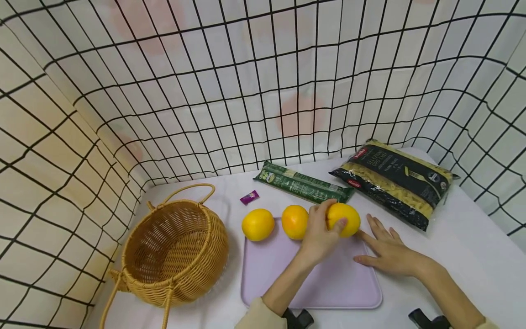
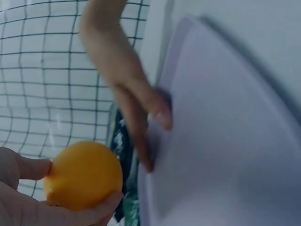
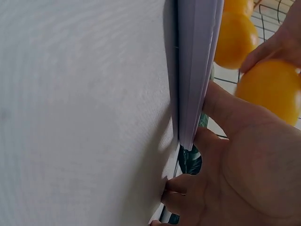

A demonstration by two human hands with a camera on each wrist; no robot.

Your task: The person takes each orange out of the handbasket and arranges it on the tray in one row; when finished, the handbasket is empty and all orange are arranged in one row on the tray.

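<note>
My left hand (image 1: 321, 234) grips a lemon (image 1: 344, 219) between thumb and fingers, over the far right part of the lilac tray (image 1: 279, 283). In the left wrist view the held lemon (image 2: 84, 175) shows whole, with fingertips on two sides of it. Along the tray's far edge sit a second lemon (image 1: 258, 225) at the corner and a third, more orange fruit (image 1: 294, 222) just left of my left hand. My right hand (image 1: 388, 252) rests at the tray's right edge, fingers spread and straight. The right wrist view shows its thumb and finger touching the tray rim (image 3: 197, 70).
A wicker basket (image 1: 205, 256) with handles stands left of the tray. Behind the tray lie a small purple packet (image 1: 249, 197) and a long green packet (image 1: 302, 182). A bag of penne pasta (image 1: 398, 180) lies at the back right. Black netting (image 1: 255, 91) surrounds the table.
</note>
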